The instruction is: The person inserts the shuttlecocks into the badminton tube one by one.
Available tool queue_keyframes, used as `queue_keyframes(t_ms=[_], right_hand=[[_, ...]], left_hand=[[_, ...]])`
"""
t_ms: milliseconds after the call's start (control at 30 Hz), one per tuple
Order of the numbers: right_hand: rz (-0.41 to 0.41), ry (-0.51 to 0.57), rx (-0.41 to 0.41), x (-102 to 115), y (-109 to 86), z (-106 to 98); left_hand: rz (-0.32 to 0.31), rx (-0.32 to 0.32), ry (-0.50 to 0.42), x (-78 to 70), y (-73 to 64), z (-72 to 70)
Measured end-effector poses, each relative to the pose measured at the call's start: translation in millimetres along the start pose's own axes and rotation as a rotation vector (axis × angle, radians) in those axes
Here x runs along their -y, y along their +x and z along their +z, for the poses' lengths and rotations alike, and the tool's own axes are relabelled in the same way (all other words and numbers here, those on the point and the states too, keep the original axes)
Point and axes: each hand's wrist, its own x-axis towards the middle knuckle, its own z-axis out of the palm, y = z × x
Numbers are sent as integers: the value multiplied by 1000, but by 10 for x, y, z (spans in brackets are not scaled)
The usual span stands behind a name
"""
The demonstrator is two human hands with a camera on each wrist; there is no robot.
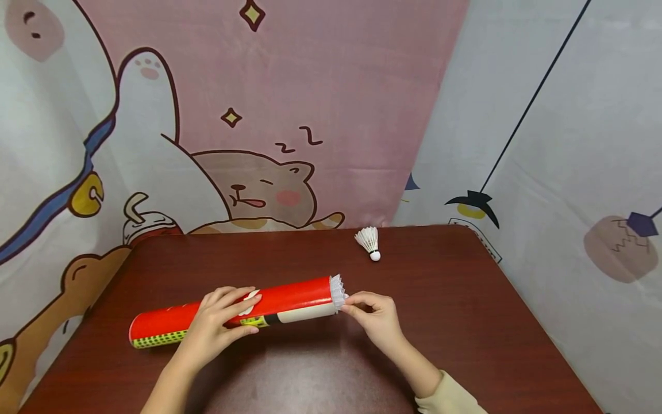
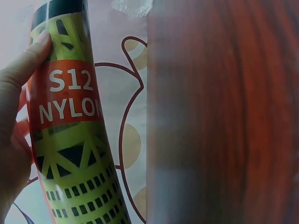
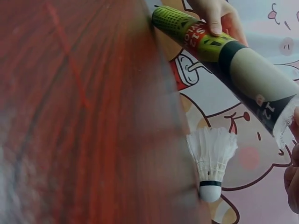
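My left hand (image 1: 214,322) grips a shuttlecock tube (image 1: 300,296), fingers over its red top and thumb along its lower side. The tube is tilted, its right end higher. In the left wrist view its yellow-green side reads "S12 NYLON". A white frilled rim, which looks like the skirt of a shuttlecock (image 1: 337,292), sticks out of the tube's right end. Thumb and index finger of my right hand (image 1: 380,322) pinch at that rim; the rest of that piece is hidden inside the tube. Only part of the right hand shows in the right wrist view.
Another white shuttlecock (image 1: 369,244) with a black band lies near the far edge of the dark brown table (image 1: 465,322). Behind the table hangs a cartoon-printed cloth (image 1: 331,75), and more of it rises at both sides.
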Motion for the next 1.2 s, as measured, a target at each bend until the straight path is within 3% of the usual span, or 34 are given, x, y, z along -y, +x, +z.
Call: queue_keyframes(t_ms=[467,667,1000,1200], right_hand=[[18,-51,31,48,83,162],[23,-56,87,73,136,190],[39,-29,253,19,247,2],[83,-67,239,-62,372,-169]], left_hand=[[-6,-4,-8,12,-6,3],[-1,-3,-7,13,-1,4],[-6,1,-17,12,4,7],[-8,2,-11,13,-5,5]])
